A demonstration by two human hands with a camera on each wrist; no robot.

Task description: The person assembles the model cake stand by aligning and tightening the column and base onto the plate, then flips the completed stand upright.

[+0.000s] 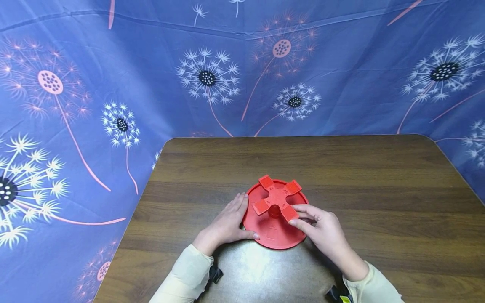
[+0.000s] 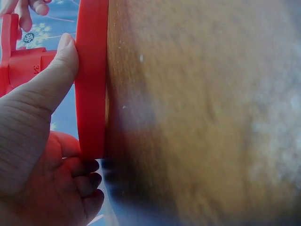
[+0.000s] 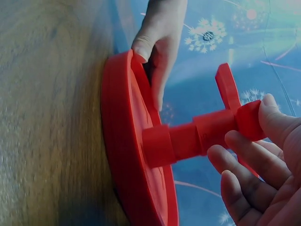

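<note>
A round red plastic base (image 1: 278, 240) with a raised rim lies flat on the table. From its middle rises a short stepped post (image 3: 183, 141), topped by a red four-armed cross piece (image 1: 278, 196) with raised marks on its arms. My left hand (image 1: 227, 221) holds the base's rim at the left, its thumb on the near edge and its fingers along the side. With thumb and fingers, my right hand (image 1: 323, 229) pinches the cross piece's near-right arm. The left wrist view shows the rim between thumb and fingers, with raised digits on the post.
The brown wood-grain table (image 1: 379, 189) has rounded far corners, and glare brightens its near part. A blue dandelion-print cloth (image 1: 242, 105) hangs behind it and along the left side. Dark straps with small devices (image 1: 216, 274) show at both wrists.
</note>
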